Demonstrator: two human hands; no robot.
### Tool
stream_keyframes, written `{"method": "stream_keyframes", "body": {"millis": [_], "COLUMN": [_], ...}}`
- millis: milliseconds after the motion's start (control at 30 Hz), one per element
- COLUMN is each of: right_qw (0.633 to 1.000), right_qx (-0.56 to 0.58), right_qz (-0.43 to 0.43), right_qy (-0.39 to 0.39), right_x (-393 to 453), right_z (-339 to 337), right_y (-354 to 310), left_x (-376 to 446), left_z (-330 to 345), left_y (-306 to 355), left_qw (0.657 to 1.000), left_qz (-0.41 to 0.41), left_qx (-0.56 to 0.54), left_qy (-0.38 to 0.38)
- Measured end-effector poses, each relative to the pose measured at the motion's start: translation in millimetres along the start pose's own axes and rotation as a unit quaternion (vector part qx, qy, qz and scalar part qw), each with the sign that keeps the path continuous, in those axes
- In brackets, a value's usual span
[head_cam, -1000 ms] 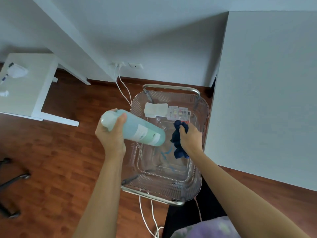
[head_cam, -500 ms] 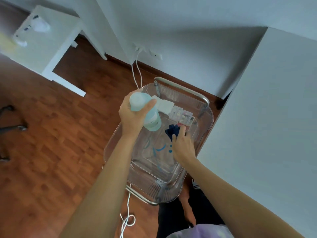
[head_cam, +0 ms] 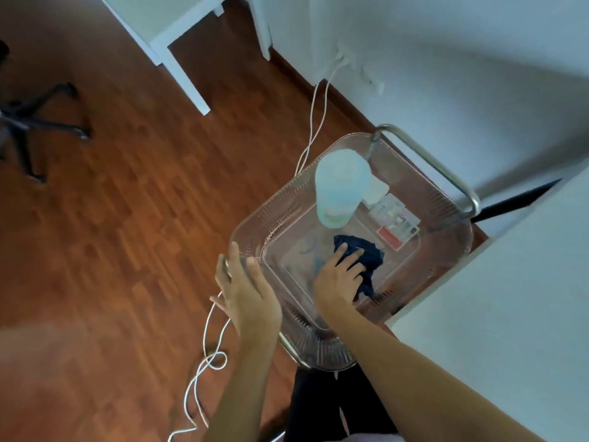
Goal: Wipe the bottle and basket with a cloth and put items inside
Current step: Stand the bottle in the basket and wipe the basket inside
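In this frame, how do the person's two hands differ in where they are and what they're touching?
The left hand rests on the clear basket's near rim, outside it, fingers spread; the right hand reaches inside. The left hand has no cloth; the right hand presses the dark blue cloth on the basket floor. Neither touches the bottle standing inside.
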State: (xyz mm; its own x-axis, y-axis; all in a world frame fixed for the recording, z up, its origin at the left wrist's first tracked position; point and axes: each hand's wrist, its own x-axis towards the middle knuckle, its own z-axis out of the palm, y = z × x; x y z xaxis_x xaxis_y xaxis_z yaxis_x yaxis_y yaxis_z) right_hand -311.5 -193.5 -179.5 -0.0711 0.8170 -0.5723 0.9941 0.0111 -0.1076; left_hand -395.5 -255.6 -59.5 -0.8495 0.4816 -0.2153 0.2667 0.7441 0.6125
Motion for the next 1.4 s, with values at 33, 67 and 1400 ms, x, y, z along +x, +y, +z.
{"method": "stream_keyframes", "body": {"millis": [33, 67, 1400], "right_qw": [1.0, 1.0, 0.987], "right_qx": [-0.003, -0.009, -0.103], "right_qz": [0.005, 0.007, -0.122], "right_qy": [-0.006, -0.014, -0.01], "right_x": [3.2, 6.2, 10.9], "right_z": [-1.3, -3.4, -25.6], "right_y": [-6.8, -14.4, -14.5], "left_x": [1.1, 2.3, 14.0], "left_z": [2.3, 3.3, 5.9], "left_y": [-1.0, -2.9, 11.0], "left_qw": [1.0, 1.0, 1.0], "left_qz": [0.001, 0.003, 0.012], "left_qx": [0.001, 0.008, 0.02], "left_qy": [0.012, 0.019, -0.001]}}
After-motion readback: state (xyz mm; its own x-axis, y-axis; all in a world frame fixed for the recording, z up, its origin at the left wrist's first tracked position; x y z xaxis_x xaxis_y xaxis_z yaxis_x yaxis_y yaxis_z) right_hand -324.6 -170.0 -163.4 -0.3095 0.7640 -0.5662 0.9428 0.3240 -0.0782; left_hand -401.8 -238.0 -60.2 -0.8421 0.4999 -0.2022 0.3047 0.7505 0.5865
